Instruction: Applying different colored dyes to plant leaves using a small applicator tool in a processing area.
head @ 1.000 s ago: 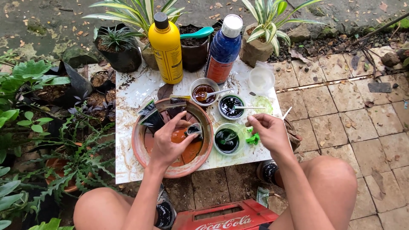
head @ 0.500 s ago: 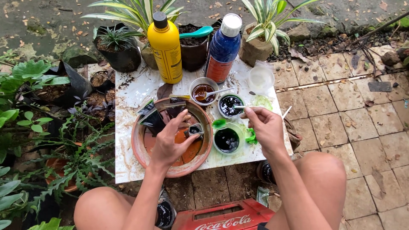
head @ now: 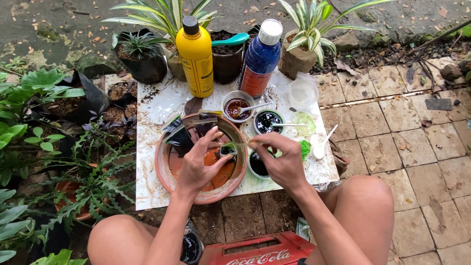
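Left hand (head: 198, 164) over a terracotta pot (head: 169, 172), fingers (head: 218, 158) curled and clamped on a small cup (head: 227, 149) held above the pot's orange inside. Right hand (head: 282, 159) just beside it, fingertips (head: 255, 143) pinched together on a thin white stick (head: 239, 143) whose tip reaches the cup. Dark paint streaks on the pot's far inner wall, orange lower down. Beneath the right hand, a bowl of dark liquid (head: 257, 167), partly hidden. Farther back on the white board (head: 147, 162), a bowl of dark paint (head: 267, 121) with a spoon across it and a bowl of brown paint (head: 237, 107) with a spoon standing in it. To the right, a green smear (head: 306, 147), a white spoon (head: 321, 146) lying flat, and an empty clear cup (head: 301, 92). At the board's far edge, upright and well apart from the hands, a yellow bottle (head: 195, 59) with a black cap and a blue bottle (head: 260, 61) with a white cap. Behind them, potted plants, one black pot (head: 226, 64) holding a teal spoon (head: 230, 40). Green leaves at left, paving stones (head: 402, 122) at right. Bare knees on either side of a red crate (head: 255, 252) at the near edge.
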